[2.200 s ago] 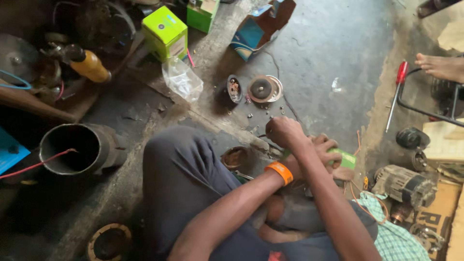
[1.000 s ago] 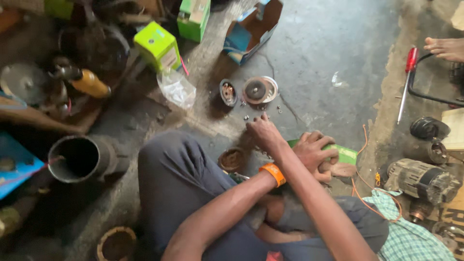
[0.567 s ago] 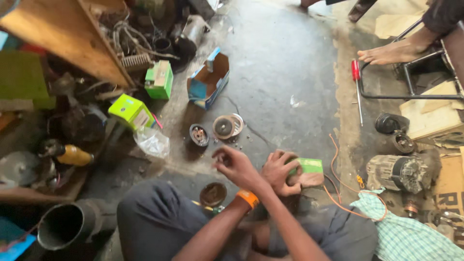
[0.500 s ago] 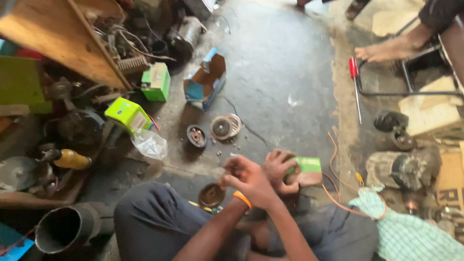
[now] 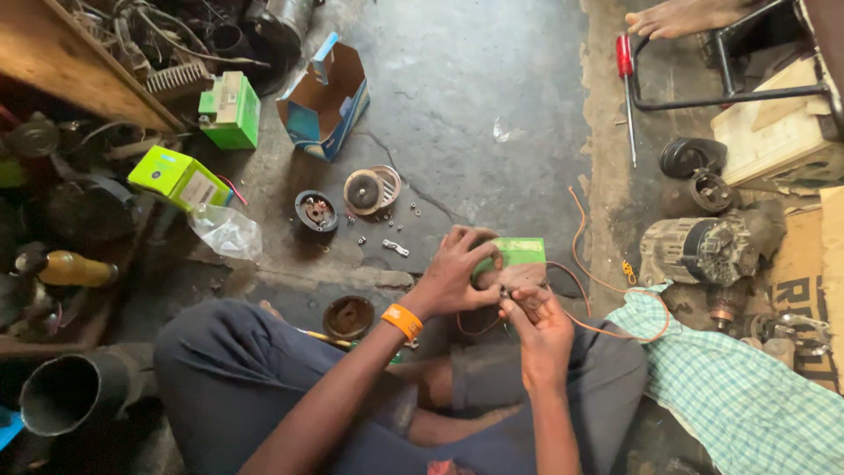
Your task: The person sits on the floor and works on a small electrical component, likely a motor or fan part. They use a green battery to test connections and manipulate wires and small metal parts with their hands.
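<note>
Since half a second ago, both your hands are sitting closer together over your lap, and your view is tipping down so the round parts on the floor are lying farther up at 11 o'clock. Your left hand [image 5: 453, 273], with an orange wristband [image 5: 403, 321] on the wrist, is curling its fingers over a small green box [image 5: 514, 252] and pressing on the part just below it. Your right hand [image 5: 538, 324] is pinching something small at the box's lower edge, fingertips closed together; what exactly it is gripping is too small to tell. The green box is lying at 12 o'clock from your right hand, touching both hands, just above your crossed legs. An orange wire [image 5: 607, 286] is looping from under your hands out toward 3 o'clock, across a checked cloth [image 5: 730, 387]. At 10 o'clock from your left hand a round metal disc [image 5: 369, 189] and a dark round cap [image 5: 316, 211] are sitting side by side, with loose screws scattered near them. A rusty cup [image 5: 349, 317] is resting at 9 o'clock beside your knee. A grey motor [image 5: 699, 251] is lying at 3 o'clock, and a red-handled screwdriver [image 5: 627, 92] at 1 o'clock.
</note>
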